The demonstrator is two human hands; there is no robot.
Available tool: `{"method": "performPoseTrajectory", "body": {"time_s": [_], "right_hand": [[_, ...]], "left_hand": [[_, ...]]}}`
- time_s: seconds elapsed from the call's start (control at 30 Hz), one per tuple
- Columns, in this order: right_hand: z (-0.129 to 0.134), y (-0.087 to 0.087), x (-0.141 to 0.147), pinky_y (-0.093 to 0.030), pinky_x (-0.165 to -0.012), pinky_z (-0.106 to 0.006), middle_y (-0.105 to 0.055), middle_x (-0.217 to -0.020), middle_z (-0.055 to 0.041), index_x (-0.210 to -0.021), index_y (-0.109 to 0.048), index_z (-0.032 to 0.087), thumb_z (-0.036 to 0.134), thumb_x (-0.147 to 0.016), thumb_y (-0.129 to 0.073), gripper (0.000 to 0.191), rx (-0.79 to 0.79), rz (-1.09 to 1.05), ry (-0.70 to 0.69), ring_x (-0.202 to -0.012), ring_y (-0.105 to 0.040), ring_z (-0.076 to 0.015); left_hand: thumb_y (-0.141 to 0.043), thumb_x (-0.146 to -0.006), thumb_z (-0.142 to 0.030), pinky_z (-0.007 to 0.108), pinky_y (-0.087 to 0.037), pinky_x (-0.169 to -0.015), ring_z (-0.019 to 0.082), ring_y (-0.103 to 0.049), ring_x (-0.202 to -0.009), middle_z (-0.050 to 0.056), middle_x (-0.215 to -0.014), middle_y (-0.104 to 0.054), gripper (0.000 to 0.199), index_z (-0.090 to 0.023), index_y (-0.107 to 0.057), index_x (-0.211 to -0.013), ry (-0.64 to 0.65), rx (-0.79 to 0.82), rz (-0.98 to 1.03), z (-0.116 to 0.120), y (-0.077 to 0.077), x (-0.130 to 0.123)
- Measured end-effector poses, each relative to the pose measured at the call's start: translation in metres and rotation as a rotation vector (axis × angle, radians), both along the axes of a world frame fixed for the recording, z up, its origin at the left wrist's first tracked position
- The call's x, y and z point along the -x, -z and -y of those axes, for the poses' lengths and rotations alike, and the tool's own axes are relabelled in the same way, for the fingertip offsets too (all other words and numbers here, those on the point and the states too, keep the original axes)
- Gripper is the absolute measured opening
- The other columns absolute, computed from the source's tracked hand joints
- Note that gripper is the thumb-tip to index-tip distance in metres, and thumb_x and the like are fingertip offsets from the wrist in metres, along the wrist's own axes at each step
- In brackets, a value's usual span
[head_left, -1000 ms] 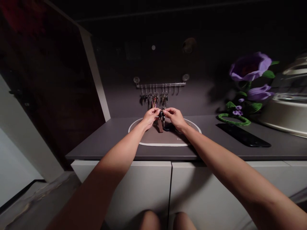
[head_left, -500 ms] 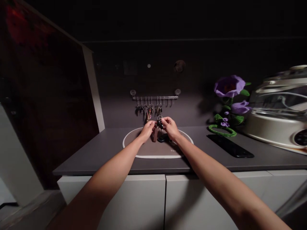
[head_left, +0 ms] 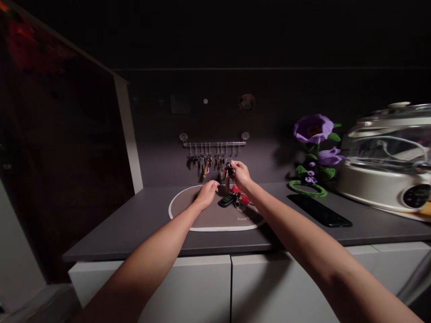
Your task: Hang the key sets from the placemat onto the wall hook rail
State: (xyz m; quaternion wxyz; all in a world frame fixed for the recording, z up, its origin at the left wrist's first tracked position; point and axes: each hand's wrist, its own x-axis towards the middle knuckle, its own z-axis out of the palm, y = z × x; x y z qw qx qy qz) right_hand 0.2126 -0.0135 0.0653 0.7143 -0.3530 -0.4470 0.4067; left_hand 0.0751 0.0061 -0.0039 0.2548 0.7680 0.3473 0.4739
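Observation:
My right hand [head_left: 241,174] pinches a bunch of keys [head_left: 229,169] by its ring, just below and right of the rack's hooks. A brownish fob [head_left: 227,183] hangs from the bunch. My left hand [head_left: 207,195] is apart from the keys, over the mat, with its fingers loosely curled and nothing visible in them. On the oval brown mat [head_left: 198,220] beneath lie a black key fob [head_left: 226,200] with green markings and a red key holder [head_left: 244,196], partly hidden by my right arm. Several bunches of keys [head_left: 206,167] hang from the clear hook rack [head_left: 215,144] on the wall.
Right of the mat, a black phone [head_left: 319,211] lies on the dark counter [head_left: 141,224]. Behind it stand purple knitted-looking flowers [head_left: 314,129] with a green ring base [head_left: 307,190]. A cream appliance with a clear cover [head_left: 377,179] stands at the far right. White cabinet doors [head_left: 198,278] are below.
My left hand has let go of the keys and is apart from them. My right hand holds the bunch alone, slightly right and higher toward the hooks. The view has shifted a little.

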Motion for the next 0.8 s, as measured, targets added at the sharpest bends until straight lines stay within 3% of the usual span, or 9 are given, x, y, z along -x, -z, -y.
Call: {"method": "performPoseTrajectory", "body": {"time_s": [0.37, 0.6, 0.8], "right_hand": [[-0.038, -0.044, -0.004, -0.046, -0.045, -0.019, -0.046, -0.048, 0.0042, -0.062, -0.044, 0.016, 0.012, -0.083, -0.044, 0.021, -0.011, -0.119, 0.047, -0.040, -0.046, -0.0059], [-0.056, -0.049, -0.001, -0.047, -0.045, -0.020, -0.045, -0.046, 0.0042, -0.062, -0.044, 0.016, 0.012, -0.082, -0.045, 0.020, 0.059, -0.179, 0.057, -0.039, -0.045, -0.0066], [-0.054, -0.044, 0.002, -0.046, -0.045, -0.019, -0.048, -0.045, 0.0033, -0.064, -0.046, 0.016, 0.012, -0.084, -0.042, 0.021, 0.092, -0.206, 0.033, -0.040, -0.046, -0.0069]], "left_hand": [[-0.031, -0.084, -0.031, 0.023, -0.040, -0.061, 0.011, -0.050, -0.064, 0.002, -0.071, -0.056, 0.030, -0.016, -0.056, -0.085, -0.001, -0.018, -0.041, -0.003, 0.004, 0.000], [-0.030, -0.084, -0.028, 0.023, -0.040, -0.060, 0.011, -0.050, -0.063, 0.002, -0.070, -0.055, 0.028, -0.015, -0.055, -0.083, -0.001, 0.012, -0.038, 0.000, 0.001, 0.000], [-0.031, -0.084, -0.028, 0.023, -0.040, -0.060, 0.011, -0.050, -0.063, 0.002, -0.069, -0.055, 0.028, -0.015, -0.055, -0.083, 0.005, 0.011, -0.030, 0.000, 0.000, 0.000]]}}
